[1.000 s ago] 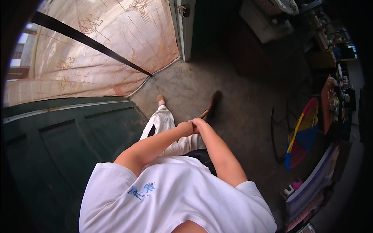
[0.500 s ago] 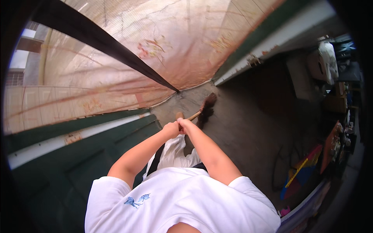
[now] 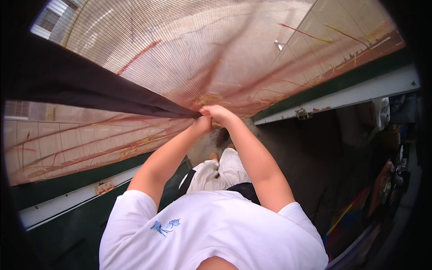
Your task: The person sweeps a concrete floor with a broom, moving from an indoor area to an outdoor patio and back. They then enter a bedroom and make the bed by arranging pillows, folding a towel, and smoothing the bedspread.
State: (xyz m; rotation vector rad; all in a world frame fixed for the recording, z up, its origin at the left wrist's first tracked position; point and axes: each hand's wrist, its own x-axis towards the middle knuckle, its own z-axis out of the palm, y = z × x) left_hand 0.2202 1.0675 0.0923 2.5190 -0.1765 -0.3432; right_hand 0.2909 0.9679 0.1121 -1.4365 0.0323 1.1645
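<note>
Change: curtain [image 3: 234, 49] now reached by both hands | Grip: left hand [image 3: 204, 124] and right hand [image 3: 218, 114] clenched together, apparently around the broom's hidden handle | Broom [image 3: 221, 136]: head glimpsed below, near floor's [image 3: 198, 152] doorway edge | Meaning: work seemingly brought to the threshold

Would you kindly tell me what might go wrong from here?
The mesh curtain might snag or stretch, since the left hand and right hand are close together at its dark strip. The tan shoes point toward that curtain, so stepping forward could perhaps tangle a foot in its lower edge.
</note>
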